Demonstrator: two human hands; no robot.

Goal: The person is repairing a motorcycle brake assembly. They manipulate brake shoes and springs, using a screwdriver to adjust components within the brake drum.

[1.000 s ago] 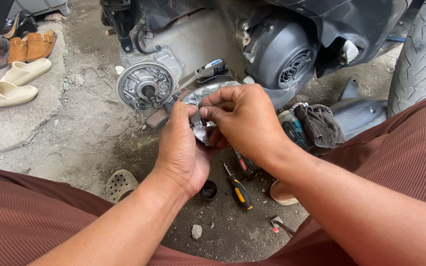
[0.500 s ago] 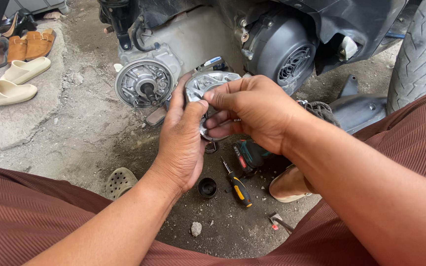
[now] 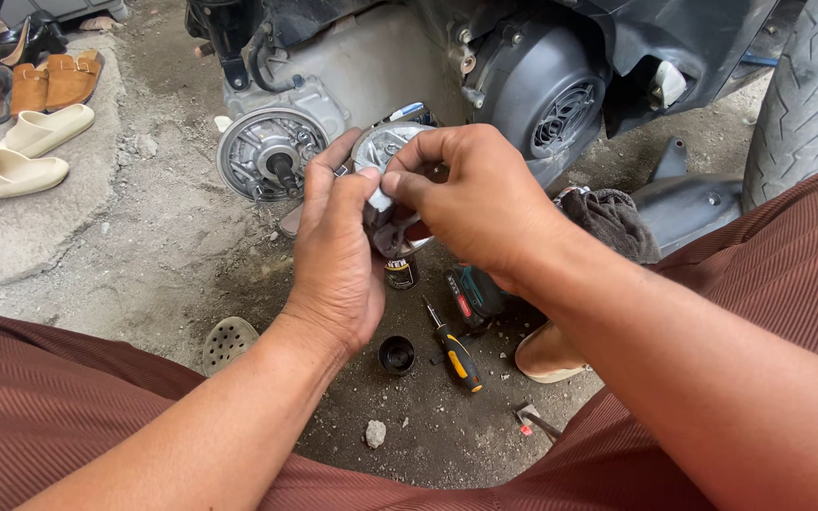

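In the head view, the person sits low on the ground in front of a scooter engine (image 3: 542, 85). The left hand (image 3: 338, 255) holds a round metal part (image 3: 382, 151) from below and behind, with the fingers closed around its edge. The right hand (image 3: 471, 203) comes from the other side; its thumb and first fingers are pinched together on a small white piece (image 3: 380, 197) at the face of the part. So both hands are closed, the left one clamped on the metal part, the right one on the small piece. The part is in the air, between the hands, just in front of the open side of the engine.

On the engine, 1 round pulley (image 3: 262, 156) with its shaft is uncovered, so the cover seems to be already off. The held part is not mounted on the engine. It looks as if the work is somewhere in the middle: the opening is done, the fitting of this part is left.

On the ground below the hands lie a screwdriver (image 3: 454, 348) with yellow and black handle, a small black cap (image 3: 396, 355) and a dark rag (image 3: 613, 222). At the far left, 2 pale slippers (image 3: 21, 156) rest on a concrete step. The tyre (image 3: 811, 95) is at the right edge.
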